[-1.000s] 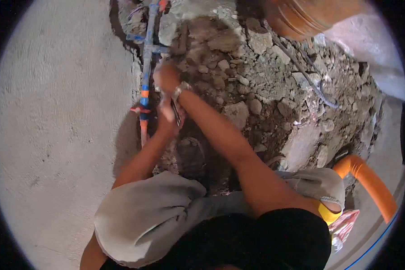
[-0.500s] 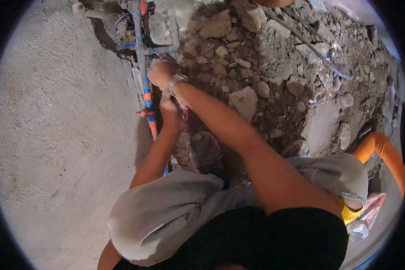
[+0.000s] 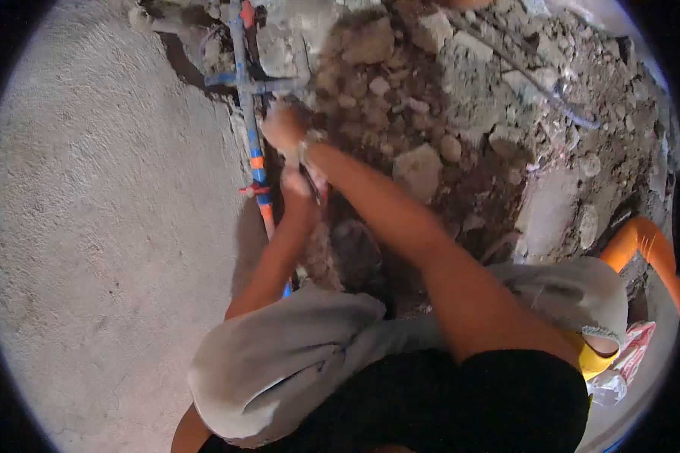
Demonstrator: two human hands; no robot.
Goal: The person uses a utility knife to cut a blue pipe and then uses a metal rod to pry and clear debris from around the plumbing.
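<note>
Since the frame half a second earlier, the whole view has been shifted slightly, so that pipework, rubble and both hands are seen a little further right; little change is made out between hands and pipe. A long blue-grey plastic pipe [image 3: 249,113] is laid along the broken right edge of the rough grey concrete slab [image 3: 128,196], its long axis set nearly up and down the view. Both hands are held just to the right of it. The bare right hand [image 3: 283,130], worn with a pale metal-look wristwatch [image 3: 312,141], is placed higher, just below the short grey-blue side branch [image 3: 276,85]; its fingers are curled but blurred, and whether anything is pinched cannot be told. The bare left hand [image 3: 297,183] is placed below, nearer to the small red valve handle [image 3: 254,191], and appears to be closed around a thin dark rod-like object [image 3: 312,187], tilted with its lower end toward the right. Loose stones [image 3: 418,172] are spread beyond both hands, and a bent orange plastic pipe [image 3: 645,240] is seen far right.
</note>
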